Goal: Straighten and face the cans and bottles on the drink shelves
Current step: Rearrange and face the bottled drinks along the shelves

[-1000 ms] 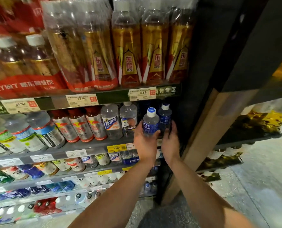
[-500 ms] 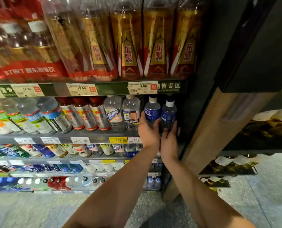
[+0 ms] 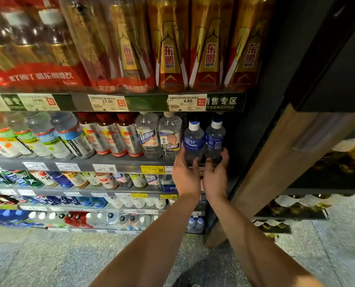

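The left hand (image 3: 185,176) is cupping the Pocari bottle (image 3: 193,141) at the shelf's (image 3: 118,162) right end; the right hand (image 3: 216,175), open, is steadying its neighbour (image 3: 213,139), whose label wants turning frontward.

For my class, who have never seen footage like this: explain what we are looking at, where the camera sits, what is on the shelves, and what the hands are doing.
There is no machine here. A person wears one wide-angle camera on the head, looking forward and down, so you see their own bare arms. They face shop shelves. The top shelf carries tall gold and red drink bottles; the shelf edge below carries price tags under a row of bottles. The left hand cups the base of a blue Pocari Sweat bottle, its label facing out. The right hand is open around the base of the neighbouring blue bottle. Whether either hand truly grips is unclear.
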